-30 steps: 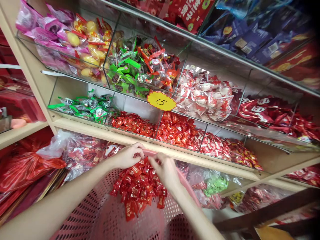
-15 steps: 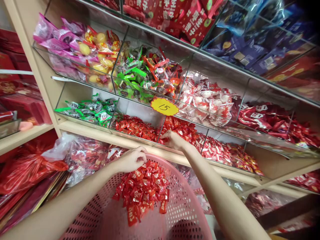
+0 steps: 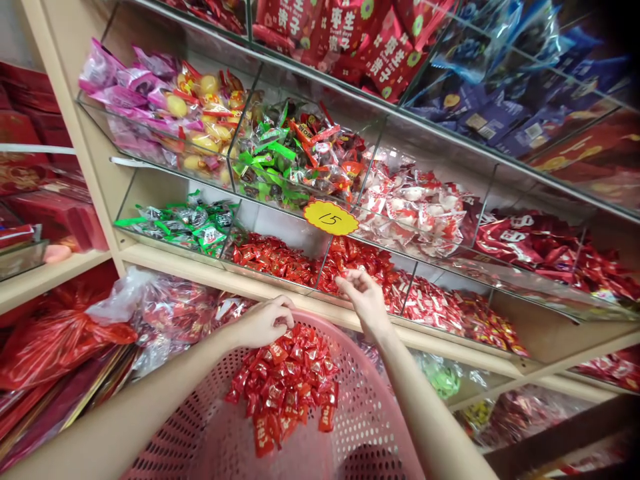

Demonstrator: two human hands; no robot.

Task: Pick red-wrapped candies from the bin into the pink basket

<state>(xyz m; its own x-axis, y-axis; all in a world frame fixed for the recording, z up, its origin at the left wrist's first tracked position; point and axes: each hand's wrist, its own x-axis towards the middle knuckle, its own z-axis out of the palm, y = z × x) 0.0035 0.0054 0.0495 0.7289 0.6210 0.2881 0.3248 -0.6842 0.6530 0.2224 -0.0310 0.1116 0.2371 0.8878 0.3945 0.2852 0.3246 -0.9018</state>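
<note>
A pink plastic basket (image 3: 373,400) with a perforated wall holds a heap of small red wrapped candies (image 3: 287,380). My left hand (image 3: 267,322) is closed at its far rim, with the fingers curled over the edge beside the heap. My right hand (image 3: 365,297) is in front of the lower shelf bin of red wrapped candies (image 3: 356,257). Its thumb and fingertips are pinched together, and a bit of red shows at the tips. Whether that is a held candy or one in the bin behind, I cannot tell.
Clear dividers split the shelf into bins, with green-wrapped candies (image 3: 193,223), red-and-white ones (image 3: 415,207) and a yellow price tag (image 3: 331,217) marked 15. A wooden shelf edge (image 3: 200,263) runs behind the basket. Red plastic bags (image 3: 65,333) lie on the left.
My right hand has drawn back from the front of the red candy bin and shifted right, its fingers now raised. My left hand stays at the basket rim.
</note>
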